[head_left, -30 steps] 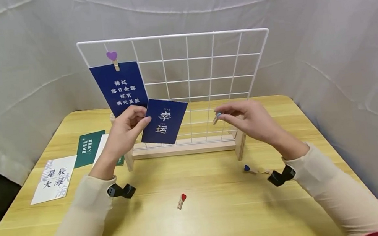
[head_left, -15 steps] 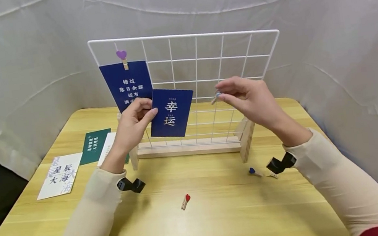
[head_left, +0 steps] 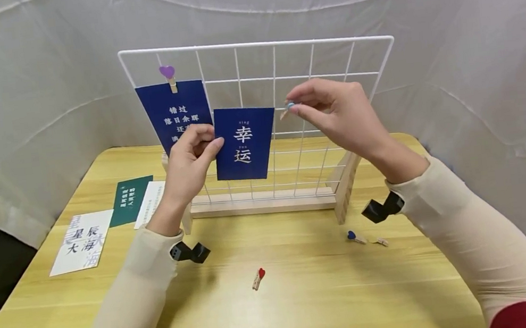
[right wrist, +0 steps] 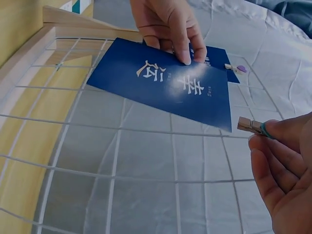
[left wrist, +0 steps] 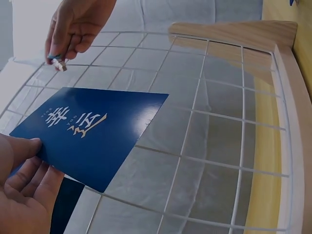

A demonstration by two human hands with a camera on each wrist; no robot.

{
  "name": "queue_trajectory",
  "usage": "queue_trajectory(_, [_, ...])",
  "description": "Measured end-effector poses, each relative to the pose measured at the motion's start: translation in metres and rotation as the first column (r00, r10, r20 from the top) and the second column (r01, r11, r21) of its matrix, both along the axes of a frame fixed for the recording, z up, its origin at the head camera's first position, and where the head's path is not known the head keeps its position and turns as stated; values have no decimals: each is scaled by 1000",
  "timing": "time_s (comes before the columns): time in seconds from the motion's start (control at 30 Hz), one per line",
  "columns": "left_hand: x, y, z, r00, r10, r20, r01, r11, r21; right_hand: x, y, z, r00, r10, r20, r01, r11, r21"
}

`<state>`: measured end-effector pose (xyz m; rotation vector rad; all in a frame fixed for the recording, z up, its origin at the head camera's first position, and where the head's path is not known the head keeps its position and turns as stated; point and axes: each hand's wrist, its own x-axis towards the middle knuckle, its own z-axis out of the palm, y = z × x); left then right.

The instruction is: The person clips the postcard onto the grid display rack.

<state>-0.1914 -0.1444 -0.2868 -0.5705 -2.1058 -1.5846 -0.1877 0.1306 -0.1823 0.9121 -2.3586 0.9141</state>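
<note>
A: Two hands are up at the white wire grid [head_left: 280,103]. The left hand [head_left: 191,163] pinches the side of a blue card [head_left: 245,143] and holds it flat on the wires.

B: And the right hand [head_left: 335,113]?

A: It squeezes a little wooden peg [head_left: 286,110] with its fingertips, just beside the card's top corner. The peg is not touching the card.

B: What does the head view show that the wrist views miss?

A: The yellow bench [head_left: 306,298], with a red-heart peg [head_left: 258,278] and a blue-heart peg [head_left: 354,237] lying on it, and loose cards [head_left: 81,247] far to the left.

B: And the right wrist view?

A: It shows the peg's wooden tip up close. Behind the held card is another blue card [head_left: 173,112], hung by a purple-heart peg [head_left: 168,76].
</note>
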Motion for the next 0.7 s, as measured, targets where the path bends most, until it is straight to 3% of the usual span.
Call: queue_trajectory(0.7, [-5,12,13,999,0,-50,6,992,125,-5,-29,30,999,-28,21,29,999,-44])
